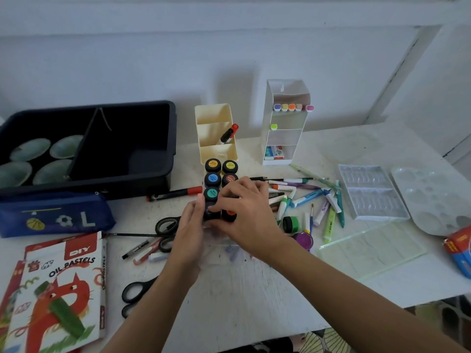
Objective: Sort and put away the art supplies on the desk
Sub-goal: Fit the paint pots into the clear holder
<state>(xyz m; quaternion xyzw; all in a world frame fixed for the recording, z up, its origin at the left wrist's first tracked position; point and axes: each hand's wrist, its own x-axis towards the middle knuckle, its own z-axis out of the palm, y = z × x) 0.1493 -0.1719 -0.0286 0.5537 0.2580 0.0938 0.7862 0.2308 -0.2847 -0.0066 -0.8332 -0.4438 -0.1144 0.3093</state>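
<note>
At the near-left corner of the desk lies an oil pastels box, cut off by the frame's edge, with black scissors just beside it. At mid-desk both hands meet on the paint pots, which stand in two rows running toward the far edge. The left hand lies with fairly straight fingers against the rows' left side. The right hand arches over the nearest pots with bent fingers, fingertips on a dark lid. It hides what is under it, so I cannot tell whether it grips a pot.

A second pair of scissors is partly hidden by the left hand, and a blue pencil case sits at the left edge. Right of the hands is a heap of markers, with a green pot on its side.

Along the far edge stand a black bin, a cream organizer and a clear marker rack. Toward the right edge lie a clear plastic tray and a pale palette, both hard to make out.
</note>
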